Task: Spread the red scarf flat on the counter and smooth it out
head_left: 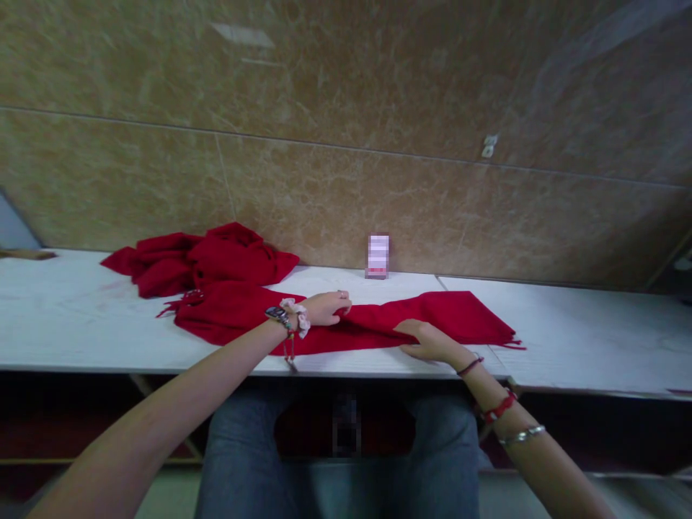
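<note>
A long red cloth [249,313] lies folded lengthwise across the white counter, with thin ties or fringe at its ends. My left hand [323,308] rests over its middle, fingers curled down and pinching the fabric. At the near edge, my right hand [429,342] grips the same cloth, thumb on top and fingers partly hidden by the fold. Between both hands the fabric forms a lengthwise crease. Behind the cloth's left part sits a crumpled red cloth pile [232,256].
A phone-like upright object [378,256], blurred out, leans against the tiled wall [346,187] at the back of the white counter [584,331]. A wall socket [489,145] is higher up on the right. Dark open shelves [589,432] lie under the counter.
</note>
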{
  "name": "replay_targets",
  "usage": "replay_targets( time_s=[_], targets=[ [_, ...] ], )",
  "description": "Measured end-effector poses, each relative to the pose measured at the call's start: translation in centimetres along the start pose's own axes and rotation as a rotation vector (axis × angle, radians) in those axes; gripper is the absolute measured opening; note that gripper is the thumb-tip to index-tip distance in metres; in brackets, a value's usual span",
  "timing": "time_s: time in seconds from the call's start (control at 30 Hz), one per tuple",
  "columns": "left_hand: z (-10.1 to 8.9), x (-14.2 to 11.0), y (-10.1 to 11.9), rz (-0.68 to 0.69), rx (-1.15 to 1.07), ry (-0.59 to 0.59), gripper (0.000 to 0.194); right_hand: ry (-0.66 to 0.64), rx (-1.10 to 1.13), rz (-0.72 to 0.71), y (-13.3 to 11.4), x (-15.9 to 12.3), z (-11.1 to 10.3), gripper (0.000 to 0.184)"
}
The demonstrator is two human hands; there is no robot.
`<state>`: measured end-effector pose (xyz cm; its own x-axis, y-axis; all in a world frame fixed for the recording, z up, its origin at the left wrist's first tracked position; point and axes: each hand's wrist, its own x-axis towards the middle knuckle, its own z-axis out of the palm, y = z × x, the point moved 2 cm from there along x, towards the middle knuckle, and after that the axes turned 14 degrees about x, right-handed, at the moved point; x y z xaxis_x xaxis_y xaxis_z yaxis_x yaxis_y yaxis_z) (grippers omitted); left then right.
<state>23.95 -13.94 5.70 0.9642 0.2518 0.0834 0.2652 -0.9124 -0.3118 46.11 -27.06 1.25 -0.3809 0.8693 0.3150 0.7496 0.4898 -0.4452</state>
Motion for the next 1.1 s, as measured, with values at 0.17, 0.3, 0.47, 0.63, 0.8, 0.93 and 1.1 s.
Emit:
replay_targets(
  time_s=[0.17,0.3,0.47,0.63,0.8,0.93,1.1],
  targets=[
    [0.3,-0.6,0.7,0.036,0.021,-0.052,0.038,0.076,-0.138,0.043,1.8,-1.1,0.6,0.034],
    [0.7,-0.4,2.0,0.114,0.098,-0.060,0.018,0.076,-0.165,0.003,2.1,-1.7,0.0,0.033],
    [1.0,0.3,3.5,0.135,-0.035,0.012,0.030,0.085,-0.241,0.009,1.6,-2.1,-1.1,0.030],
    [2.0,0.9,4.0,0.009,0.094,0.013,0.045,0.166,-0.231,0.068,2.9,-2.4,-0.5,0.023],
    [1.9,1.0,4.1,-0.026,0.133,-0.015,0.039,0.208,-0.198,0.059,3.8,-2.6,0.2,0.018],
    [1.4,1.5,5.9,0.036,0.121,0.043,0.031,0.255,-0.203,0.019,3.9,-2.8,0.3,0.018],
    [1.4,2.9,7.6,0.000,0.169,0.073,0.026,0.265,-0.262,-0.027,3.4,-2.9,-0.2,0.019]
  ],
)
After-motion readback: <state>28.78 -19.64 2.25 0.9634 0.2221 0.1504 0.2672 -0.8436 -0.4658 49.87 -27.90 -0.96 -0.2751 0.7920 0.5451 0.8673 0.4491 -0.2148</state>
